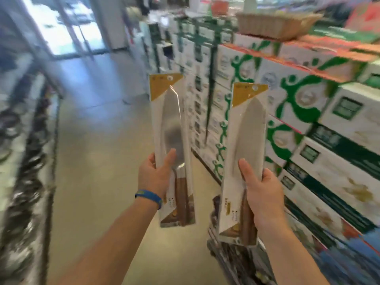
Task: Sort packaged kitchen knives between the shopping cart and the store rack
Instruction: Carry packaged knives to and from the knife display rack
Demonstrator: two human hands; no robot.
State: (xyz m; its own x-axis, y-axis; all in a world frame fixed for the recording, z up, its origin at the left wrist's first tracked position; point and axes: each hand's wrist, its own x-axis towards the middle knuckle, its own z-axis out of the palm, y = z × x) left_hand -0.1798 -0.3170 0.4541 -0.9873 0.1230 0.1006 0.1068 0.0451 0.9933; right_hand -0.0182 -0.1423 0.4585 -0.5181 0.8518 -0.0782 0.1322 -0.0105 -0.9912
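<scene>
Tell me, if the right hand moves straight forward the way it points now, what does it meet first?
Probably the stacked white-and-green boxes on the right. The right hand holds its packaged knife upright, pointing slightly toward them; depth is unclear in the blur.

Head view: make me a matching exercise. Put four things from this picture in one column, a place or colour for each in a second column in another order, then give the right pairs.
Column one:
1. left-hand knife pack
2. right-hand knife pack
3. wristband
4. wicker basket

Column two:
A. on top of the stacked boxes, upper right
B. blue, around the left wrist
C. held upright by the left hand
D. held upright by the right hand, nearer the boxes

Pairs: 1-C, 2-D, 3-B, 4-A
</scene>
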